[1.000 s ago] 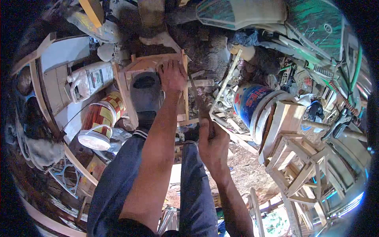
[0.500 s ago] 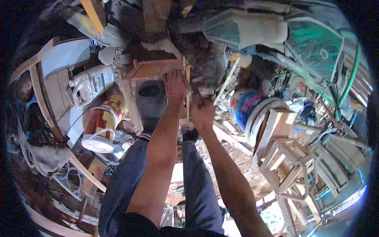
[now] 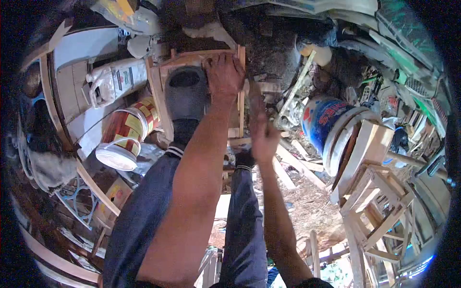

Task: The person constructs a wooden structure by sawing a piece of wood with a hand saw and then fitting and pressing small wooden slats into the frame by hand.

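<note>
A wooden frame or low box (image 3: 206, 54) lies below me, with my left foot in a dark slip-on shoe (image 3: 185, 101) pressing on it. My left hand (image 3: 224, 77) lies flat on its top at the right, fingers stretched toward the far edge and close to an upright wooden strip (image 3: 242, 67). Just right of that strip, my right hand (image 3: 264, 139) is closed around a long narrow tool (image 3: 254, 98) pointing away from me. Motion blurs the tool, so its exact kind cannot be made out.
On the left are a red-and-yellow bucket (image 3: 122, 137) and a whitish jug (image 3: 117, 84). A blue paint bucket (image 3: 326, 122) lies tilted at right, beside a wooden frame stool (image 3: 374, 192). Wood offcuts (image 3: 300, 163) litter the ground.
My view has shifted, so the box appears higher. My right hand has moved slightly right, away from the strip, and the tool is more visible. My left hand stays on the box.
</note>
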Action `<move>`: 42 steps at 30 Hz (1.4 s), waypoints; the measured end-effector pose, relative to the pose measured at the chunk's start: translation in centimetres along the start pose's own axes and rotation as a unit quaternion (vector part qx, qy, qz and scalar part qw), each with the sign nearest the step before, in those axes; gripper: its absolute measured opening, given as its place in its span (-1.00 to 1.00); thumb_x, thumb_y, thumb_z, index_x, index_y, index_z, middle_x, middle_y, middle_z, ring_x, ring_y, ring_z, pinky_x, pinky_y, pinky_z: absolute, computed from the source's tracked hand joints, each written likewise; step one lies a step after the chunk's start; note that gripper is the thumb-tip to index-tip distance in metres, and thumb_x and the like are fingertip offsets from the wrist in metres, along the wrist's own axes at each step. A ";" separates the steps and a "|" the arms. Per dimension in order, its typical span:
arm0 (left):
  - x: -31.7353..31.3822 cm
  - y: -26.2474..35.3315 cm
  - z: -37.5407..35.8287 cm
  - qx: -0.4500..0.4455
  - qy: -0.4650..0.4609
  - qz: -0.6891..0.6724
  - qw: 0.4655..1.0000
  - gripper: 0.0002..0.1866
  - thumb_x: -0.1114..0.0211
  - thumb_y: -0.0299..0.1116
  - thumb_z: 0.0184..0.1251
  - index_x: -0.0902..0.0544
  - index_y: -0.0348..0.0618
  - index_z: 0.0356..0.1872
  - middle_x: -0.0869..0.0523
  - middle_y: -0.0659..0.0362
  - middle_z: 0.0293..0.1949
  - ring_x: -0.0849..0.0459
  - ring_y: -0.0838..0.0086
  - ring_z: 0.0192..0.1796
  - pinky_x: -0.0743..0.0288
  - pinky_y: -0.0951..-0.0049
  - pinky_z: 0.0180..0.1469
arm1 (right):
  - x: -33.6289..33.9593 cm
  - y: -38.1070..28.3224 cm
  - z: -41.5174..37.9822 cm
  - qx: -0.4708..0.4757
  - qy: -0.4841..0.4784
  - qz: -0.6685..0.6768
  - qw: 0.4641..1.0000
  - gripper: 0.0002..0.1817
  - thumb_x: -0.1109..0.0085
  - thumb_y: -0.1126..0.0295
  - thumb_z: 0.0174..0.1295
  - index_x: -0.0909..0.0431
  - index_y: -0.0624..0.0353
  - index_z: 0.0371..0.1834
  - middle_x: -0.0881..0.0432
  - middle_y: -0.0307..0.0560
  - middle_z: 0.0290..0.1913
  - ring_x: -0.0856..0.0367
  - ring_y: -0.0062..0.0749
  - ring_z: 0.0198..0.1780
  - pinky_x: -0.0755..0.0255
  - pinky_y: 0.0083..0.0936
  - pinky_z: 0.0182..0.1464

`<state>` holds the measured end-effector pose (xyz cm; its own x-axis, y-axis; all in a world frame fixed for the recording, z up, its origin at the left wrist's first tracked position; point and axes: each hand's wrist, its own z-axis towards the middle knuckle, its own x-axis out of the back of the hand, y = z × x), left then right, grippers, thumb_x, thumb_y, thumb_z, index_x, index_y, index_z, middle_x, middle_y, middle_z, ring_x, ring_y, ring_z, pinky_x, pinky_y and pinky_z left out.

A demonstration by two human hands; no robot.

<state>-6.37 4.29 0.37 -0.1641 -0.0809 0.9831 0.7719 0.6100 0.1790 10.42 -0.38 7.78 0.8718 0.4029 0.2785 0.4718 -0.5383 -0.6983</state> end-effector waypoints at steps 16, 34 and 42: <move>-0.1 -0.2 1.1 0.005 0.088 -0.041 0.995 -0.76 -0.04 -0.28 0.26 -0.60 -0.23 -0.32 -0.67 0.03 -0.30 -0.57 0.17 -0.08 -0.36 0.09 0.01 | -1.4 8.5 2.3 0.157 -0.015 -0.132 0.979 -0.55 0.08 0.02 0.36 -0.58 0.20 -0.07 -0.62 0.26 -0.32 -0.60 0.13 -0.33 -0.47 -0.16 -0.27; -0.2 0.3 0.5 -0.041 0.077 -0.031 0.996 -0.68 -0.04 -0.23 0.24 -0.58 -0.25 -0.15 -0.60 -0.11 -0.13 -0.51 0.01 0.02 -0.33 0.00 0.14 | 8.8 -14.2 -4.1 0.071 -0.057 -0.205 0.974 -0.61 -0.09 0.09 0.29 -0.49 0.29 -0.25 -0.56 0.12 -0.56 -0.57 -0.10 -0.53 -0.39 -0.29 -0.44; -0.4 0.4 -1.6 -0.057 0.060 -0.018 0.996 -0.68 0.01 -0.27 0.30 -0.55 -0.24 -0.08 -0.58 -0.04 -0.08 -0.41 0.07 0.15 -0.06 -0.07 0.32 | 9.2 -9.8 -10.3 0.012 -0.001 -0.076 0.997 -0.54 0.02 0.07 0.37 -0.53 0.36 -0.23 -0.50 -0.02 -0.60 -0.37 -0.48 -0.53 -0.31 -0.42 -0.47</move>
<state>-5.00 3.30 0.09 -0.1243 -0.1990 0.9721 0.8323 0.5125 0.2113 15.22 0.95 24.01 0.7907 0.4793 0.3809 0.5947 -0.4539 -0.6635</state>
